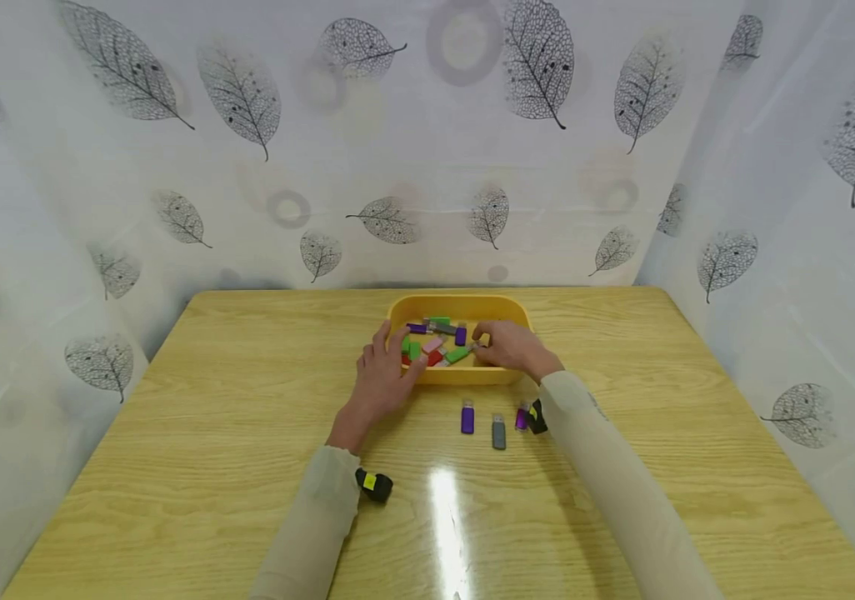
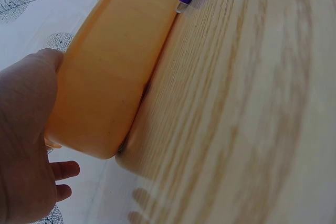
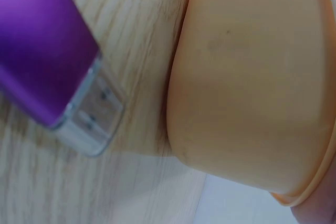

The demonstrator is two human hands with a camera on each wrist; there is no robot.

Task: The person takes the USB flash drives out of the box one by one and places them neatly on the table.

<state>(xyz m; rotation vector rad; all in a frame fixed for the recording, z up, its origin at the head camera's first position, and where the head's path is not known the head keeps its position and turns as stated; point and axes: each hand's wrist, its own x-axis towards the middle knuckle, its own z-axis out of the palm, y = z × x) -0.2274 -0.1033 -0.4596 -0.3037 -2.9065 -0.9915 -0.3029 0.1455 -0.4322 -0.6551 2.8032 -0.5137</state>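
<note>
A yellow plastic bin (image 1: 457, 377) holds several USB flash drives, among them a green one (image 1: 457, 355), a pink one (image 1: 433, 343) and a grey one (image 1: 445, 329). My left hand (image 1: 382, 375) holds the bin's near left corner, thumb hooked over the rim; its last two fingers (image 2: 65, 169) stay outside the wall. Inside the right part, my right hand (image 1: 510, 346) has curled fingers pinching a small USB flash drive, mostly hidden by them. On the table before the bin lie a purple drive (image 1: 468, 418), a grey drive (image 1: 498, 432) and a brighter purple drive (image 3: 47, 51).
The wooden table (image 1: 247, 400) has a glare streak in front of the bin. A leaf-patterned white curtain (image 1: 412, 167) surrounds its back and sides. Black wrist cameras (image 1: 375, 485) sit below each sleeve, the right one close beside the brighter purple drive.
</note>
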